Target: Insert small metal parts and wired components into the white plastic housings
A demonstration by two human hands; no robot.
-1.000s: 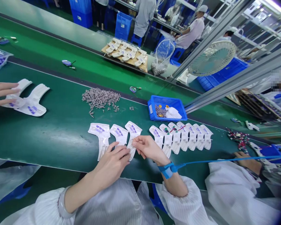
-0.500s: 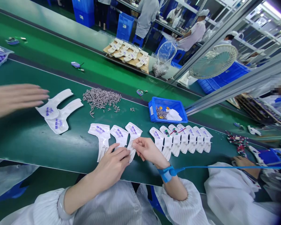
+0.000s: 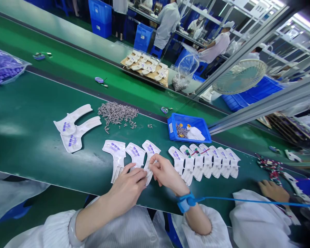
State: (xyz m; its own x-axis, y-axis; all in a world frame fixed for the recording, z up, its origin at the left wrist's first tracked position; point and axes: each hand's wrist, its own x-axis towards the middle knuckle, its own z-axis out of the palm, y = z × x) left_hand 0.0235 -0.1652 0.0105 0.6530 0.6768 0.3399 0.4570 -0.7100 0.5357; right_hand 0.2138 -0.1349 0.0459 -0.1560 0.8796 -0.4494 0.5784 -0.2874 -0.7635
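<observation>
R hand point(image 3: 167, 173) at wht/purple shell point(image 3: 151, 148).

- Over there, a round fan point(image 3: 239, 76) is sitting between metal beams point(image 3: 244, 50).
- Blue bins point(image 3: 100, 19) are standing left of the fan.
- Strip lighting point(image 3: 307, 23) is glowing above, right of it.

The left hand point(image 3: 130, 186) and right hand point(image 3: 162, 170) touch one white shell point(image 3: 150, 148).

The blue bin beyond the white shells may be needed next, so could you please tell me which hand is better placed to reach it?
Probably the right hand: it is nearer the blue bin, while the left hand, farther left, would likely have to reach across the right.
</observation>
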